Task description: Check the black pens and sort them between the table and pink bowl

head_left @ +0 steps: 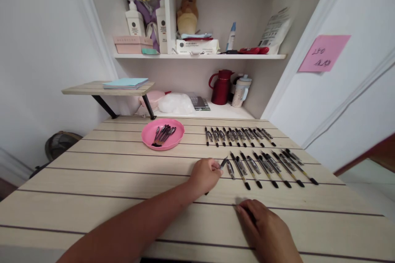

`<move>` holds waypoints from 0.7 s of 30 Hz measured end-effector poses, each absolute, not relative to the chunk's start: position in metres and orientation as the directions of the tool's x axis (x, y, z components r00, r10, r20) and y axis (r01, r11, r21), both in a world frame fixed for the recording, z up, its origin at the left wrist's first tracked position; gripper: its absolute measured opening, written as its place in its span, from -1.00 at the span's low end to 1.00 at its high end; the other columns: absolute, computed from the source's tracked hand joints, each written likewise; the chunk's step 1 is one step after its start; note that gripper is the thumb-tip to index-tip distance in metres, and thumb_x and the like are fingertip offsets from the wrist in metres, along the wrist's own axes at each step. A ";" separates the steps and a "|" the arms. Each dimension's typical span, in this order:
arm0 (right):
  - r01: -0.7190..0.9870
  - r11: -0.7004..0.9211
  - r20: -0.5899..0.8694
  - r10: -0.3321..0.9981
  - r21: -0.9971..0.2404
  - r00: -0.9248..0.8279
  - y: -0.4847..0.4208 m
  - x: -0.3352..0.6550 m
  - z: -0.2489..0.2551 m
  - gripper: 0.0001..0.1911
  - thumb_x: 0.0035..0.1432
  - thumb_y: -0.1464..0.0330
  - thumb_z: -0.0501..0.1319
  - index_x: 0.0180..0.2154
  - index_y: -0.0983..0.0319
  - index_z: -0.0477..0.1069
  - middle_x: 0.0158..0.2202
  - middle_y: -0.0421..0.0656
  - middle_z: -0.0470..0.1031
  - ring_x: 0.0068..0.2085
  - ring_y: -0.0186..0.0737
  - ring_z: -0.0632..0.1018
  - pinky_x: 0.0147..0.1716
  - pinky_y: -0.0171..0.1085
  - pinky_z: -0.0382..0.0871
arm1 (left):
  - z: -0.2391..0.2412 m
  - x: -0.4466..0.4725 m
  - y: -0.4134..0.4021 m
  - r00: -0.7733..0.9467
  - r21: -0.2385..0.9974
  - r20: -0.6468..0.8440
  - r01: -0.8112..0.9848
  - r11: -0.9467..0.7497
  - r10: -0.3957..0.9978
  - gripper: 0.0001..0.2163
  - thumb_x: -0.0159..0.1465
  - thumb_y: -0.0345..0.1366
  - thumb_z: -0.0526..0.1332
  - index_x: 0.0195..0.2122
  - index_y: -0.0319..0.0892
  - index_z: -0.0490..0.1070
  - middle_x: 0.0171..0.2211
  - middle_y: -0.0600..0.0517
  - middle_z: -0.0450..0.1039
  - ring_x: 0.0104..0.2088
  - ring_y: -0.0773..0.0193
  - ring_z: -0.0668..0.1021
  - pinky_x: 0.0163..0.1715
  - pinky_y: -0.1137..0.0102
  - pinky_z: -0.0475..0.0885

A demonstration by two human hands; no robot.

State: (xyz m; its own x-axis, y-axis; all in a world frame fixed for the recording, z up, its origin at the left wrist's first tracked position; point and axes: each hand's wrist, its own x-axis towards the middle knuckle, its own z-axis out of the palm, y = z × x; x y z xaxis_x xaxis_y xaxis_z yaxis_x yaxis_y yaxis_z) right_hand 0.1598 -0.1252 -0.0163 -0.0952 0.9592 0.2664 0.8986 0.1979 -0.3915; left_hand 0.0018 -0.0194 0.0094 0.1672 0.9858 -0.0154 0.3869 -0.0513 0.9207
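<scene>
My left hand [205, 176] is pinched around a slim black pen [224, 162], held low over the slatted table. The pen's middle is hidden by my fingers, and its dark end pokes out below the hand. Just right of it lies a short grey pen cap [230, 169]. Beside that runs a front row of uncapped black pens [263, 168], with caps lying between them. Behind is a second row of pens and caps [237, 136]. My right hand [267, 226] rests on the table nearer to me, its fingers curled in, with nothing seen in them.
A pink scalloped plate [147, 134] holding several capped pens [165, 133] sits back left. Behind it stands a small raised shelf [89, 87] on black legs. A red jug [221, 88], a pale tumbler [241, 92] and a white bag [175, 103] stand in the back recess.
</scene>
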 end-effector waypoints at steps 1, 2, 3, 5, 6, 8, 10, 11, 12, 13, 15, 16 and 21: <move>0.900 0.198 0.276 0.957 -0.387 -0.092 -0.125 0.160 -0.016 -0.73 0.17 0.23 -0.06 -0.44 0.14 0.33 -0.46 -0.17 0.47 -0.45 -0.23 0.51 -0.50 -0.31 0.25 | 0.010 0.005 -0.014 0.166 0.888 -0.004 0.454 -0.073 0.986 -0.90 -0.03 -0.31 0.20 -0.49 -0.19 0.43 -0.54 0.02 0.42 -0.52 0.30 0.41 -0.51 0.45 0.21; 0.902 0.203 0.285 0.954 -0.381 -0.095 -0.126 0.160 -0.016 -0.73 0.17 0.23 -0.06 -0.44 0.14 0.33 -0.45 -0.17 0.47 -0.45 -0.23 0.51 -0.50 -0.31 0.25 | 0.011 0.008 -0.009 0.164 0.856 -0.008 0.511 -0.078 0.986 -0.90 -0.03 -0.30 0.20 -0.48 -0.18 0.44 -0.54 0.02 0.43 -0.51 0.29 0.42 -0.51 0.45 0.22; 0.903 0.212 0.295 0.950 -0.374 -0.100 -0.127 0.159 -0.016 -0.73 0.17 0.24 -0.06 -0.43 0.14 0.33 -0.45 -0.17 0.47 -0.45 -0.23 0.51 -0.51 -0.31 0.25 | 0.012 0.011 -0.004 0.162 0.827 -0.024 0.557 -0.071 0.987 -0.89 -0.02 -0.29 0.20 -0.47 -0.18 0.45 -0.54 0.01 0.43 -0.51 0.28 0.43 -0.50 0.45 0.23; 0.903 0.228 0.317 0.942 -0.364 -0.110 -0.128 0.159 -0.017 -0.74 0.17 0.24 -0.06 -0.41 0.14 0.34 -0.43 -0.17 0.47 -0.46 -0.24 0.51 -0.52 -0.32 0.25 | 0.015 0.017 0.005 0.157 0.783 -0.078 0.620 -0.037 0.985 -0.87 -0.01 -0.30 0.19 -0.45 -0.19 0.47 -0.57 0.00 0.44 -0.49 0.27 0.45 -0.48 0.45 0.26; 0.902 0.235 0.327 0.938 -0.362 -0.113 -0.129 0.159 -0.017 -0.74 0.18 0.24 -0.06 -0.40 0.14 0.34 -0.43 -0.17 0.47 -0.45 -0.24 0.51 -0.53 -0.32 0.25 | 0.016 0.020 0.008 0.154 0.766 -0.106 0.643 -0.018 0.982 -0.87 -0.01 -0.31 0.19 -0.45 -0.20 0.47 -0.58 0.00 0.44 -0.49 0.27 0.46 -0.47 0.46 0.27; 0.901 0.242 0.341 0.933 -0.359 -0.114 -0.130 0.159 -0.018 -0.75 0.18 0.26 -0.07 -0.37 0.14 0.34 -0.41 -0.17 0.47 -0.45 -0.25 0.51 -0.53 -0.33 0.26 | 0.018 0.026 0.013 0.152 0.741 -0.142 0.671 0.004 0.978 -0.87 -0.01 -0.32 0.19 -0.45 -0.23 0.48 -0.61 -0.01 0.43 -0.49 0.26 0.47 -0.46 0.46 0.28; 0.903 0.245 0.348 0.930 -0.353 -0.116 -0.130 0.160 -0.019 -0.76 0.18 0.27 -0.06 -0.36 0.15 0.34 -0.41 -0.17 0.47 -0.44 -0.25 0.51 -0.52 -0.33 0.26 | 0.019 0.030 0.016 0.152 0.722 -0.161 0.692 0.012 0.975 -0.86 -0.01 -0.33 0.19 -0.45 -0.26 0.48 -0.62 -0.03 0.43 -0.50 0.27 0.48 -0.45 0.47 0.30; 0.904 0.247 0.352 0.929 -0.350 -0.117 -0.131 0.160 -0.019 -0.77 0.18 0.28 -0.06 -0.36 0.16 0.34 -0.41 -0.17 0.47 -0.45 -0.26 0.51 -0.52 -0.33 0.26 | 0.020 0.032 0.016 0.151 0.711 -0.171 0.703 0.016 0.974 -0.85 -0.01 -0.33 0.19 -0.44 -0.27 0.48 -0.62 -0.03 0.44 -0.50 0.27 0.49 -0.44 0.47 0.30; 0.905 0.248 0.355 0.927 -0.346 -0.118 -0.131 0.160 -0.019 -0.77 0.18 0.28 -0.05 -0.36 0.16 0.34 -0.42 -0.18 0.46 -0.45 -0.26 0.51 -0.52 -0.33 0.26 | 0.020 0.034 0.017 0.150 0.702 -0.180 0.712 0.020 0.972 -0.84 0.00 -0.33 0.18 -0.43 -0.27 0.48 -0.62 -0.04 0.44 -0.50 0.27 0.49 -0.44 0.47 0.31; 0.906 0.249 0.359 0.926 -0.343 -0.119 -0.131 0.160 -0.019 -0.77 0.18 0.29 -0.05 -0.36 0.16 0.34 -0.42 -0.18 0.46 -0.46 -0.26 0.51 -0.53 -0.33 0.25 | 0.021 0.035 0.018 0.149 0.693 -0.188 0.721 0.024 0.971 -0.83 0.00 -0.34 0.18 -0.41 -0.28 0.49 -0.61 -0.05 0.45 -0.50 0.27 0.50 -0.44 0.47 0.32; 0.906 0.253 0.366 0.923 -0.339 -0.120 -0.131 0.160 -0.019 -0.77 0.18 0.29 -0.05 -0.36 0.17 0.34 -0.42 -0.18 0.46 -0.46 -0.27 0.51 -0.53 -0.33 0.25 | 0.022 0.036 0.018 0.148 0.678 -0.202 0.734 0.029 0.968 -0.81 0.01 -0.34 0.18 -0.36 -0.29 0.48 -0.59 -0.07 0.47 -0.49 0.25 0.51 -0.43 0.47 0.32; 0.906 0.254 0.369 0.921 -0.338 -0.121 -0.131 0.159 -0.019 -0.77 0.18 0.29 -0.05 -0.37 0.17 0.34 -0.42 -0.17 0.46 -0.46 -0.27 0.51 -0.53 -0.33 0.25 | 0.023 0.036 0.018 0.147 0.672 -0.208 0.740 0.032 0.967 -0.79 0.01 -0.34 0.17 -0.34 -0.29 0.48 -0.58 -0.08 0.47 -0.48 0.25 0.51 -0.43 0.47 0.33; 0.904 0.265 0.379 0.916 -0.334 -0.128 -0.131 0.160 -0.019 -0.78 0.18 0.29 -0.04 -0.37 0.16 0.34 -0.42 -0.18 0.46 -0.44 -0.26 0.51 -0.51 -0.33 0.25 | 0.023 0.036 0.018 0.148 0.659 -0.221 0.751 0.036 0.964 -0.70 0.01 -0.35 0.18 -0.20 -0.29 0.44 -0.58 -0.08 0.48 -0.50 0.24 0.52 -0.45 0.46 0.33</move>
State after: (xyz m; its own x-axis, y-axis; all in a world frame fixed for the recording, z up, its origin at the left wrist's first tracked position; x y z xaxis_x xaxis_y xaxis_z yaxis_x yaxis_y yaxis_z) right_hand 0.1596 -0.1309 -0.0190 -0.1285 0.9162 0.3795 0.9044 0.2653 -0.3343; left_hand 0.0364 0.0182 0.0227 0.1478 0.9641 -0.2208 0.7509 0.0359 0.6594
